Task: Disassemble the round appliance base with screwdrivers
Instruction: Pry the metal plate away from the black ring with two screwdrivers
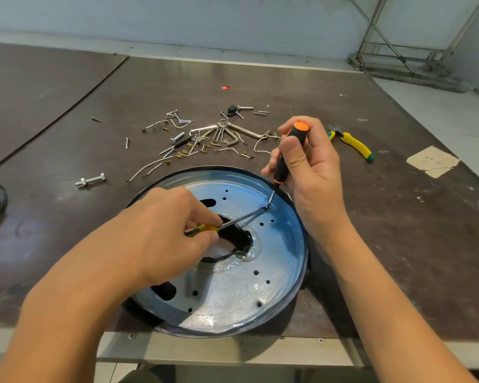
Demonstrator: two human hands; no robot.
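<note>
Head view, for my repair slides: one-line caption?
Yellow screwdriver in left hand meets orange-black screwdriver in right hand inside the round base.

Over the round silver metal appliance base with a dark rim (233,297), the left hand (166,233) grips a yellow-handled screwdriver (203,229). The right hand (310,167) holds an orange-and-black screwdriver (284,161) steeply, and both tips meet near the base's far right rim. Beyond the base lie loose silver screws and hex keys (205,134).

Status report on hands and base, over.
Left hand grips yellow-handled screwdriver; right hand grips orange-and-black screwdriver. Tips meet on round silver metal base. Nothing blocking.
</note>
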